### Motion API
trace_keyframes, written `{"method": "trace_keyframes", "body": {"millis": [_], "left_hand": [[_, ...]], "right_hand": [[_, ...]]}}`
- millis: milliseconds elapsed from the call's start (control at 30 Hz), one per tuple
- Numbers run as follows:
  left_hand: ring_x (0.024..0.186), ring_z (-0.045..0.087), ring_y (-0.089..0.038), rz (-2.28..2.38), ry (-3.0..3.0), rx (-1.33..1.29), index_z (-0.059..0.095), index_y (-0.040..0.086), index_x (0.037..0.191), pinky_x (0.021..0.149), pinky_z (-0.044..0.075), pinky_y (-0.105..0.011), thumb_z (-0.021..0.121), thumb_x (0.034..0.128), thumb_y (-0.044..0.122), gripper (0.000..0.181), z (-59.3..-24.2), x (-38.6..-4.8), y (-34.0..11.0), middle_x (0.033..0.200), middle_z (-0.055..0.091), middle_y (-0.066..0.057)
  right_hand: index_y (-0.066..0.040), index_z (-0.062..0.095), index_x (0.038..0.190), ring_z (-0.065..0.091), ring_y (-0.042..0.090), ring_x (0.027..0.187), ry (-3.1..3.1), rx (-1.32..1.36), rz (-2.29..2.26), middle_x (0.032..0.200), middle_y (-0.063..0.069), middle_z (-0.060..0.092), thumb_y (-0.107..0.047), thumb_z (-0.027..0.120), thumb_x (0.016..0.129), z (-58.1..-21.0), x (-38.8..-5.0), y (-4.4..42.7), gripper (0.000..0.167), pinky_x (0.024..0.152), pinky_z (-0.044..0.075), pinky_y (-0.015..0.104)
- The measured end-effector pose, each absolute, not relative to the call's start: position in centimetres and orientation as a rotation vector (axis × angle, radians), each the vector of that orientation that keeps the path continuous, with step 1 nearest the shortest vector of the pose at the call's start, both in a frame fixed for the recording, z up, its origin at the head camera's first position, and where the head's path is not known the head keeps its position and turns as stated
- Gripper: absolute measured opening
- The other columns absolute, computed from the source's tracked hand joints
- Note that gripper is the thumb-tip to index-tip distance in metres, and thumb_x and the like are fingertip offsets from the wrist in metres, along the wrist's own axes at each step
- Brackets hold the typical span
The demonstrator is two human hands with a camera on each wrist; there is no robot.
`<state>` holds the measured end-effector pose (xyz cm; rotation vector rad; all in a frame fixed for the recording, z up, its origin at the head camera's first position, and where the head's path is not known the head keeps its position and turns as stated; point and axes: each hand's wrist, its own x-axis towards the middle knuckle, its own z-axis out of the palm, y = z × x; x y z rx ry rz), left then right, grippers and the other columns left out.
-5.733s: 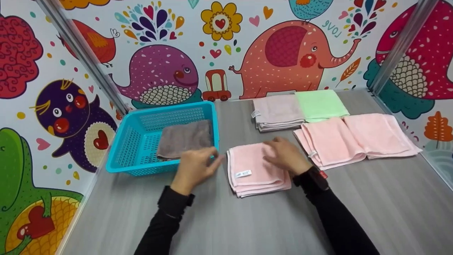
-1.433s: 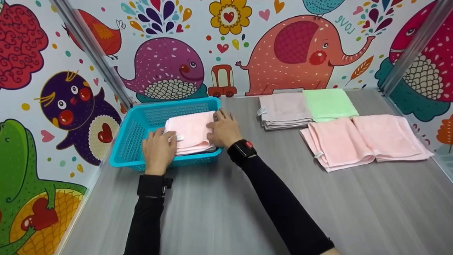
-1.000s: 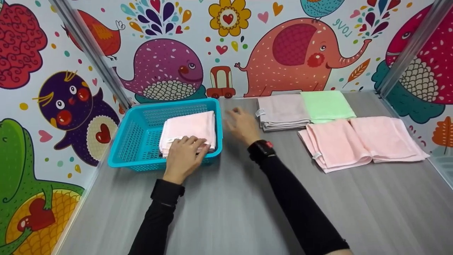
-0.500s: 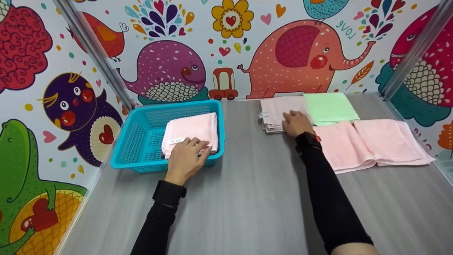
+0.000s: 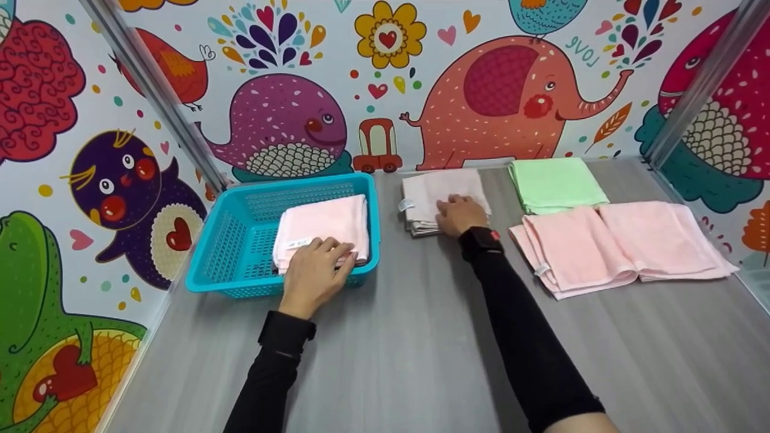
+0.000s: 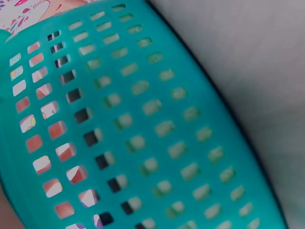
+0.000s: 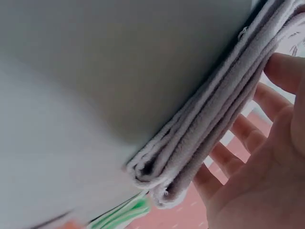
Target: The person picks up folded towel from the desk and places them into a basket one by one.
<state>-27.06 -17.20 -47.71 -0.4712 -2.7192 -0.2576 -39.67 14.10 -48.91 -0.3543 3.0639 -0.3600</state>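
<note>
My left hand [image 5: 316,275] rests with loosely bent fingers on the front part of a folded pink towel [image 5: 323,218]. That towel lies at the right side of a turquoise perforated basket [image 5: 234,284], at its front rim; the basket's wall [image 6: 143,114] fills the left wrist view. My right hand [image 5: 462,214] lies on a folded pale mauve-grey towel [image 5: 428,187] on the table, fingers spread over its top. In the right wrist view the towel's layered edge [image 7: 209,114] shows beside the extended fingers [image 7: 245,131].
A folded green towel [image 5: 559,183] lies at the back right, apart from the mauve-grey one. In front of it, two folded pink towels [image 5: 662,240] lie side by side. The grey table [image 5: 409,355] meets cartoon-printed walls [image 5: 385,90] at the back and sides.
Earlier, both hands brought the pink towel into the basket, over a dark grey one. My right hand then reached the mauve-grey towel, which has slid left, away from the green towel.
</note>
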Motion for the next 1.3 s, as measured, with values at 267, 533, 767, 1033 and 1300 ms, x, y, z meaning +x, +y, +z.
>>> {"method": "trace_keyframes", "body": {"millis": [267, 533, 767, 1033, 1300], "left_hand": [[0.107, 0.066, -0.027, -0.244, -2.755, -0.449, 0.075, 0.022, 0.128, 0.095, 0.055, -0.047, 0.048, 0.1058, 0.05, 0.044, -47.6, -27.1, -17.2, 0.113, 0.075, -0.004], [0.106, 0.066, -0.026, -0.245, -2.751, -0.463, 0.075, 0.022, 0.127, 0.094, 0.055, -0.046, 0.048, 0.1061, 0.049, 0.044, -47.7, -27.1, -17.0, 0.112, 0.075, -0.004], [0.107, 0.065, -0.027, -0.255, -2.763, -0.446, 0.074, 0.022, 0.128, 0.095, 0.055, -0.047, 0.049, 0.1056, 0.049, 0.044, -47.5, -27.0, -17.2, 0.114, 0.074, -0.005], [0.106, 0.065, -0.028, -0.248, -2.759, -0.46, 0.075, 0.021, 0.127, 0.093, 0.055, -0.047, 0.05, 0.1052, 0.048, 0.043, -47.4, -27.0, -17.4, 0.113, 0.074, -0.006], [0.105, 0.065, -0.028, -0.287, -2.751, -0.462, 0.075, 0.02, 0.126, 0.092, 0.055, -0.047, 0.051, 0.105, 0.047, 0.042, -47.5, -27.1, -17.3, 0.112, 0.075, -0.006]], "right_hand": [[-0.015, 0.059, 0.148, 0.05, 0.045, 0.134, 3.087, -0.367, -0.277, 0.146, 0.02, 0.057, -0.03, 0.054, 0.104, -48.6, -39.3, 11.0, 0.046, 0.109, 0.043, 0.059], [-0.015, 0.059, 0.147, 0.056, 0.042, 0.126, 3.108, -0.423, -0.166, 0.141, 0.019, 0.061, -0.035, 0.055, 0.105, -49.0, -37.4, 11.7, 0.047, 0.101, 0.049, 0.057], [-0.014, 0.065, 0.14, 0.061, 0.041, 0.11, 3.175, -0.546, -0.031, 0.127, 0.019, 0.065, -0.037, 0.057, 0.105, -49.6, -34.0, 11.7, 0.043, 0.086, 0.055, 0.056], [-0.015, 0.067, 0.136, 0.064, 0.039, 0.107, 3.227, -0.657, 0.012, 0.12, 0.015, 0.068, -0.04, 0.06, 0.102, -50.1, -29.5, 12.1, 0.043, 0.08, 0.057, 0.053], [-0.013, 0.07, 0.131, 0.065, 0.039, 0.101, 3.279, -0.785, 0.015, 0.112, 0.015, 0.069, -0.042, 0.063, 0.1, -50.5, -25.9, 12.9, 0.043, 0.077, 0.057, 0.052]]}}
